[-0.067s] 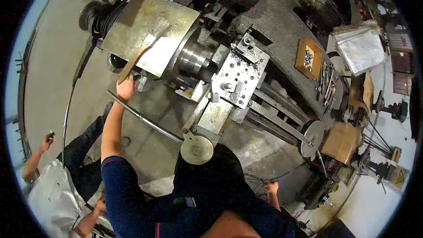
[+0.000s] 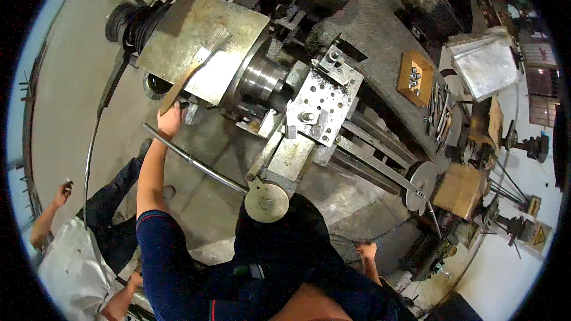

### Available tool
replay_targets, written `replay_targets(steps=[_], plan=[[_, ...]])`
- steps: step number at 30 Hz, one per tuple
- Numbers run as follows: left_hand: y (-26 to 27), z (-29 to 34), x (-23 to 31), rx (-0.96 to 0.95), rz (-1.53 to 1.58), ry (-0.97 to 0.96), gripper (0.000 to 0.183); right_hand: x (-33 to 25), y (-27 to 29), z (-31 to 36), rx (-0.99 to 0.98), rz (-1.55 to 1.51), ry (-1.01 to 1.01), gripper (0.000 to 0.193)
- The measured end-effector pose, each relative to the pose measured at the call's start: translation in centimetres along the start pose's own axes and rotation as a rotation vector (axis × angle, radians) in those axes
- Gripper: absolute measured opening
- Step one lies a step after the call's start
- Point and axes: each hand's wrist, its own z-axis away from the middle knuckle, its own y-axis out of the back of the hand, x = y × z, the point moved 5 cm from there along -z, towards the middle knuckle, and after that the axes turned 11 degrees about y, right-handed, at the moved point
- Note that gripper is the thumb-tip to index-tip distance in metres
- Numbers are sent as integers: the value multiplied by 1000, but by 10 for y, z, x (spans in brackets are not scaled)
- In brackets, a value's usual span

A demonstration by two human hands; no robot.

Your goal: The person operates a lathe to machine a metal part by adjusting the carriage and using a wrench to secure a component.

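My left hand is at the front edge of the lathe's headstock, beside a small clear-looking fitting. The wooden handle of a brush passes over its fingers, so their grip is hidden. That brush lies across the metal headstock cover, bristles toward the middle. Low on the right, my right hand is closed beside a thin dark line; what it holds is too small to name. Between them stand the chuck with a shiny ringed metal part and the hole-dotted tool post.
A long steel lever runs to a round handwheel before my body. Another handwheel is at the right. A wooden box of small metal parts sits beside several tools. A co-worker is at left.
Both my hands keep their places. The ringed part in the chuck shows different bright and dark bands. The view has shifted very slightly.
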Motion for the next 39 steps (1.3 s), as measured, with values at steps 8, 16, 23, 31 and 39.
replay_targets(steps=[8,16,23,31,39], plan=[[-38,11,10,-172,255,440,28,-109,66,-58,387,-983,-224,4],[-39,7,-8,-186,251,252,45,-65,132,-58,368,-332,-447,16],[-8,67,-55,-267,387,434,62,-145,302,-139,542,-25,-118,19],[169,162,-185,497,451,453,31,-383,394,-277,491,-201,643,34],[123,241,-328,260,256,780,45,-591,314,-348,187,-97,1067,25]])
